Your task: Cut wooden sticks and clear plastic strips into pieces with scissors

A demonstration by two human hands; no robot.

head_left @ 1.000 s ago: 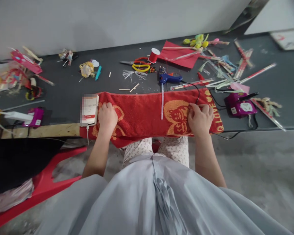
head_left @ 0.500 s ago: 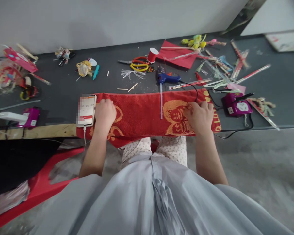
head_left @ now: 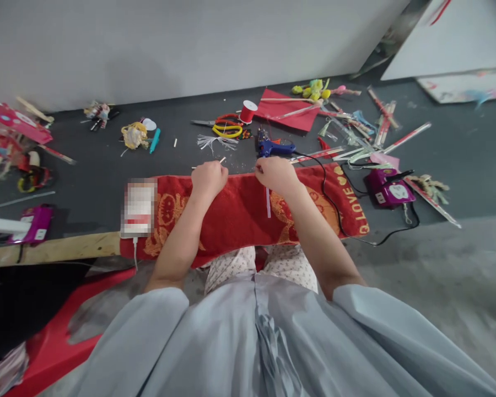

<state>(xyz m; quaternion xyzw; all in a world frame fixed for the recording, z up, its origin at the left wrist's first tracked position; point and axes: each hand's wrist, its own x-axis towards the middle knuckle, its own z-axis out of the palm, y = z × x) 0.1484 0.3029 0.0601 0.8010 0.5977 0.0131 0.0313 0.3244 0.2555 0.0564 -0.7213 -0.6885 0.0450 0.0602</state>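
Observation:
A red towel (head_left: 235, 212) with orange patterns lies along the near edge of the dark table. My left hand (head_left: 210, 181) rests at its far edge, fingers curled and closed, beside a thin wooden stick (head_left: 222, 160) that shows only in part. Whatever those fingers hold is hidden. Close to the blue glue gun (head_left: 276, 148), my right hand (head_left: 278, 175) is also closed at the towel's far edge, its grip hidden from view. A translucent glue stick (head_left: 268, 205) runs from under the right hand onto the towel.
Scissors (head_left: 227, 130), a red thread spool (head_left: 248, 112) and white threads (head_left: 217, 143) lie beyond my hands. A phone (head_left: 138, 208) sits on the towel's left end. Red paper (head_left: 288, 110), wrapped sticks (head_left: 407, 139) and a purple box (head_left: 391, 188) with a black cord are rightward.
Both hands have moved inward and away from me, from the towel's two sides to its far edge. The glue gun's cord now lies across the towel's right part. The view has shifted slightly.

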